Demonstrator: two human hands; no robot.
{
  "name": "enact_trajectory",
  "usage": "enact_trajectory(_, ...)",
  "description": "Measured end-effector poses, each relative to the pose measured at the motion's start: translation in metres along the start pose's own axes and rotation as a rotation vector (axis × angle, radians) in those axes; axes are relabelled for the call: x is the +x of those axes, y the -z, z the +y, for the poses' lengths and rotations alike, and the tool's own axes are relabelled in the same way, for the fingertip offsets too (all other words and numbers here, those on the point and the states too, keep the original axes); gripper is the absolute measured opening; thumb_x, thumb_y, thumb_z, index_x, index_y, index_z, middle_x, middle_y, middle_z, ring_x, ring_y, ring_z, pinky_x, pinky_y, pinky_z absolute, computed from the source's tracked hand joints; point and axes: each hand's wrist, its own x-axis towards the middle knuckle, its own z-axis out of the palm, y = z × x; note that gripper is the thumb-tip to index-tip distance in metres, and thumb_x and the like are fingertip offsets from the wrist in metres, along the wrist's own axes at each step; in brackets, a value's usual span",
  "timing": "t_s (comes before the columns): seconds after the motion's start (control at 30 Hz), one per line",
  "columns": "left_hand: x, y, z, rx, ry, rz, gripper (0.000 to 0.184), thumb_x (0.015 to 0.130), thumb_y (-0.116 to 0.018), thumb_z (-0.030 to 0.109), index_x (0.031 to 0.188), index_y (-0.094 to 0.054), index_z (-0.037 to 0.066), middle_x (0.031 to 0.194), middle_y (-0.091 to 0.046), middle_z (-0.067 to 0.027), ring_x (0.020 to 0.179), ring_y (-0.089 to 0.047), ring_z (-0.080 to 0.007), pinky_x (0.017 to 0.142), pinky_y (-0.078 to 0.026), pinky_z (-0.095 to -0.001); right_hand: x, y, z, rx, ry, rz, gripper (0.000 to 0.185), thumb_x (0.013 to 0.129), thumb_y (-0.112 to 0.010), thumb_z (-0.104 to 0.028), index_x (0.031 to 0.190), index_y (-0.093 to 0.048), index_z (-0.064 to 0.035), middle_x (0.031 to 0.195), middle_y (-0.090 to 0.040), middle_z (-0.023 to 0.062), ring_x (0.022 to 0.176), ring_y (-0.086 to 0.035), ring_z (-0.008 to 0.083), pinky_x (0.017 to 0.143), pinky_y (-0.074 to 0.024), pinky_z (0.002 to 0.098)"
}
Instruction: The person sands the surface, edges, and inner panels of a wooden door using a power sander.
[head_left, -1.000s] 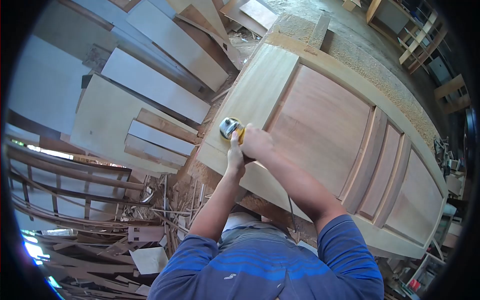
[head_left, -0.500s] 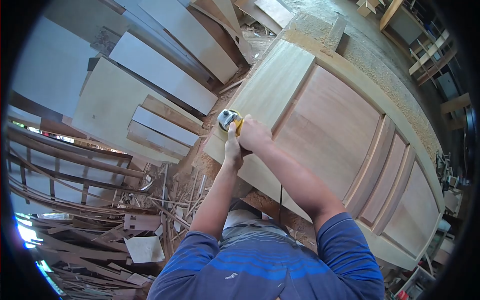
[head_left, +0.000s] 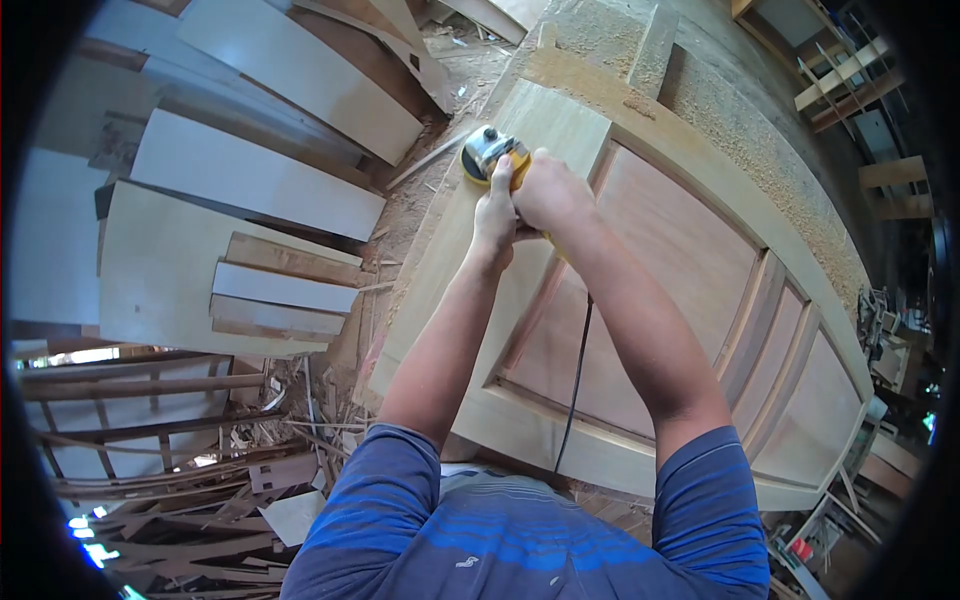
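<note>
While our left hand (head_left: 494, 218) is gripping the silver-and-yellow power tool (head_left: 497, 150), our right hand (head_left: 553, 192) is clasping it too, and we are holding it near the far left corner of the panelled door (head_left: 675, 225); a black cord (head_left: 576, 385) is running across that door.

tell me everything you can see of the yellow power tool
The power tool has a metal-looking head with a dark knob, a yellow body and a yellow-rimmed round base. Its head points forward; the left hand and right hand grip it over the pale border of the wooden door, contact with it unclear.
</note>
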Motion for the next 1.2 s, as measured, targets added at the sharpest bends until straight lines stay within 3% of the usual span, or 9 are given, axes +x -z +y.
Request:
enact_trajectory(0.13,0.052,-0.031,0.021,0.062,0.041,-0.075,0.088,0.101,-0.052,0.079,0.138,-0.066,0.001,0.116,-0.075,-0.0181,0.1,-0.079,-0.0338,0.083,-0.068,-0.0504,0.051,0.029,0.016,0.011,-0.071,0.005,0.062,0.095,-0.073,-0.045,0.132,-0.063,0.0027,0.13,-0.075,0.0258,0.121,-0.075,0.0375,0.102,-0.0606,0.0461)
enact_trajectory(0.23,0.08,-0.058,0.039,0.111,0.041,-0.117,0.089,0.101,-0.052,0.078,0.144,-0.063,0.001,0.123,-0.073,-0.0207,0.105,-0.077,-0.0382,0.085,-0.068,-0.0517,0.082,0.045,0.03,0.071,-0.064,0.11,0.049,0.092,-0.074,-0.034,0.122,-0.067,0.0041,0.118,-0.077,0.0301,0.114,-0.076,0.0427,0.096,-0.0611,0.0496)
enact_trajectory(0.33,0.098,-0.082,0.055,0.132,0.014,-0.146,0.093,0.099,-0.054,0.078,0.149,-0.058,-0.001,0.13,-0.069,-0.0236,0.11,-0.074,-0.0445,0.088,-0.067,-0.0531,0.109,0.066,0.037,0.048,-0.118,0.089,0.054,0.091,-0.075,-0.038,0.128,-0.073,0.0017,0.128,-0.076,0.0262,0.121,-0.075,0.0378,0.102,-0.0601,0.047)
enact_trajectory(0.47,0.128,-0.097,0.064,0.183,0.021,-0.151,0.091,0.098,-0.056,0.078,0.149,-0.06,0.002,0.13,-0.069,-0.0234,0.11,-0.073,-0.0458,0.088,-0.067,-0.0543,0.14,0.074,0.049,0.066,-0.119,0.086,0.054,0.091,-0.075,-0.037,0.129,-0.076,0.0004,0.132,-0.075,0.0261,0.124,-0.074,0.0358,0.106,-0.0589,0.0455)
enact_trajectory(0.6,0.114,-0.083,0.057,0.19,0.025,-0.124,0.089,0.098,-0.054,0.079,0.145,-0.063,0.004,0.13,-0.07,-0.0219,0.107,-0.073,-0.0431,0.087,-0.066,-0.0536,0.105,0.079,0.031,0.058,-0.114,0.079,0.052,0.092,-0.075,-0.037,0.128,-0.077,0.0005,0.133,-0.074,0.0263,0.125,-0.074,0.0355,0.107,-0.0583,0.0457)
enact_trajectory(0.73,0.065,-0.049,0.037,0.129,0.005,-0.08,0.085,0.1,-0.051,0.079,0.146,-0.063,0.008,0.132,-0.07,-0.0177,0.105,-0.075,-0.0359,0.084,-0.066,-0.0511,0.069,0.043,0.023,0.066,-0.024,0.027,0.054,0.093,-0.074,-0.038,0.13,-0.072,0.0014,0.133,-0.075,0.025,0.125,-0.074,0.0356,0.106,-0.0584,0.0452)
enact_trajectory(0.87,0.014,-0.005,0.005,0.071,0.008,-0.012,0.083,0.103,-0.047,0.078,0.149,-0.06,0.01,0.133,-0.07,-0.0162,0.107,-0.076,-0.034,0.083,-0.067,-0.0511,0.013,0.006,0.009,0.094,0.006,-0.024,0.056,0.094,-0.074,-0.039,0.132,-0.066,0.0016,0.133,-0.074,0.0243,0.125,-0.074,0.037,0.105,-0.0591,0.0451)
enact_trajectory(1.0,-0.056,0.031,-0.023,0.02,-0.011,0.063,0.087,0.102,-0.049,0.08,0.149,-0.06,0.007,0.129,-0.072,-0.0143,0.11,-0.076,-0.0288,0.084,-0.068,-0.0498,-0.044,-0.042,0.002,0.102,0.094,-0.071,0.054,0.094,-0.074,-0.038,0.13,-0.064,0.0016,0.132,-0.074,0.0246,0.124,-0.074,0.038,0.104,-0.0595,0.0459)
enact_trajectory(1.2,-0.162,0.085,-0.081,-0.104,0.003,0.118,0.093,0.103,-0.043,0.081,0.151,-0.057,0.003,0.135,-0.071,-0.0149,0.114,-0.076,-0.0311,0.088,-0.067,-0.0484,-0.151,-0.1,-0.001,0.116,0.223,-0.128,0.05,0.094,-0.075,-0.038,0.121,-0.064,0.003,0.119,-0.076,0.0285,0.117,-0.075,0.0409,0.096,-0.0619,0.0489)
